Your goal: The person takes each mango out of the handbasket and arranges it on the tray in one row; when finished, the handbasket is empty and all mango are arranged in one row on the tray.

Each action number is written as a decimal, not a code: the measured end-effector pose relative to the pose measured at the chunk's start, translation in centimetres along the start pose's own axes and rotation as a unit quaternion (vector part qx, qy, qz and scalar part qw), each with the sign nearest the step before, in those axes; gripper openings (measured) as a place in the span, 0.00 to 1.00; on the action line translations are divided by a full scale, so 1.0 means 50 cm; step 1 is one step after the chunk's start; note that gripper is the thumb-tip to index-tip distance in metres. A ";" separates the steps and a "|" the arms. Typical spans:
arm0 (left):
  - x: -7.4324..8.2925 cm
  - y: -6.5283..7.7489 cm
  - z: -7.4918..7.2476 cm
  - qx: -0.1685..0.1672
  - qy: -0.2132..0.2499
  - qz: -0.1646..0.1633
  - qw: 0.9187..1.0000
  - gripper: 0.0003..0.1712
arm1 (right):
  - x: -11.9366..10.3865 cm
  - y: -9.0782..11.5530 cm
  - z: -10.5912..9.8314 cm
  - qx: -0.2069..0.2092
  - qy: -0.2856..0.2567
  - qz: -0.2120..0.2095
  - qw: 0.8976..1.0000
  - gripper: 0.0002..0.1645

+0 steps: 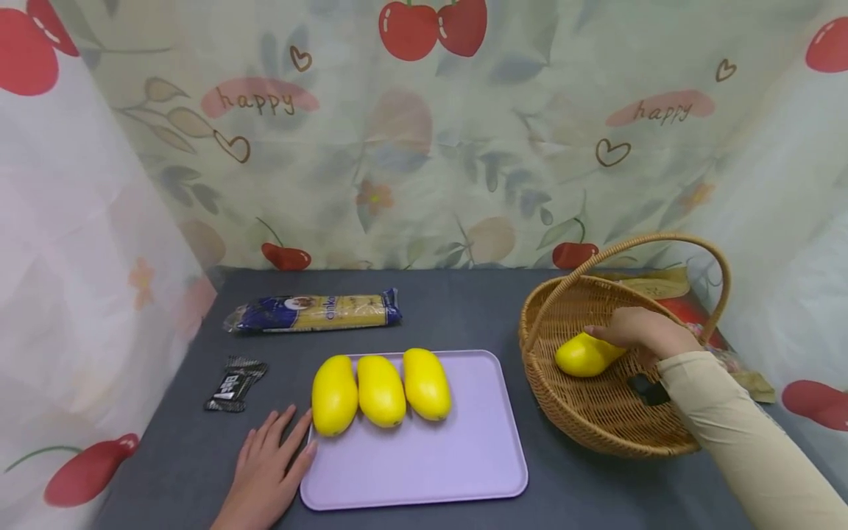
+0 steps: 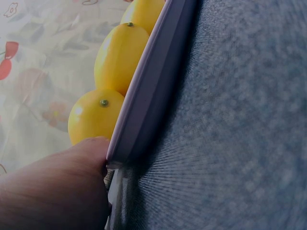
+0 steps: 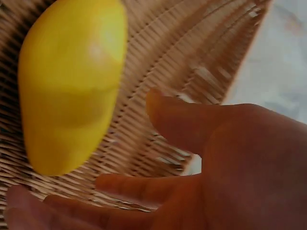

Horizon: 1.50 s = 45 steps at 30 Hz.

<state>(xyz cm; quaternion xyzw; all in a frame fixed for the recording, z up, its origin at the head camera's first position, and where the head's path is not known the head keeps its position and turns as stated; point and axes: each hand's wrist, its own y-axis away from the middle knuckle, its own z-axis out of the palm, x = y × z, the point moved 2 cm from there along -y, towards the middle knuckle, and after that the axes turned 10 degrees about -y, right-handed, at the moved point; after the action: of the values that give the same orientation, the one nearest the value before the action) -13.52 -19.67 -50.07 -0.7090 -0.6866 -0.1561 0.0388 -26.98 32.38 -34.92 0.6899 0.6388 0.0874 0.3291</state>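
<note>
Three yellow mangoes lie side by side along the far left part of a lilac tray. My left hand rests palm down at the tray's left edge, its fingers spread; in the left wrist view the thumb is right at the rim, beside the nearest mango. Inside a wicker basket on the right lies another yellow mango. My right hand reaches into the basket over it. Seen from the right wrist, its fingers are extended and apart from the fruit.
A packet of pasta lies behind the tray. Left of the tray is a small black wrapped snack. The basket's tall handle arches above the right hand. Some packages lie behind the basket, near the patterned curtain.
</note>
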 end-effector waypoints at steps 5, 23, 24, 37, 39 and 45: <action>0.004 -0.001 0.000 0.002 0.001 0.007 1.000 0.41 | 0.025 -0.021 0.005 -0.012 -0.032 0.010 0.999 0.52; 0.005 -0.004 -0.001 0.001 -0.001 0.007 1.000 0.43 | 0.004 -0.041 0.024 -0.014 0.004 -0.156 0.988 0.48; 0.005 -0.004 -0.001 0.001 -0.001 0.007 1.000 0.43 | 0.002 -0.040 0.027 -0.019 0.001 -0.162 0.987 0.48; 0.002 -0.003 0.000 -0.001 -0.003 0.003 1.000 0.43 | -0.031 -0.026 0.047 -0.047 0.002 -0.208 0.977 0.47; 0.001 -0.002 0.000 -0.001 -0.003 0.004 1.000 0.43 | -0.033 -0.027 0.051 -0.043 -0.001 -0.204 0.978 0.49; -0.001 0.000 0.001 0.002 -0.001 0.005 1.000 0.44 | -0.034 -0.030 0.058 -0.013 0.015 -0.194 0.981 0.52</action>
<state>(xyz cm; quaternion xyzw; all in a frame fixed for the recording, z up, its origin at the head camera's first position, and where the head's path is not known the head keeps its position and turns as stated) -13.52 -19.71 -50.12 -0.7123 -0.6837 -0.1533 0.0402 -26.96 29.72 -37.49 0.5476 0.7640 0.0406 0.3389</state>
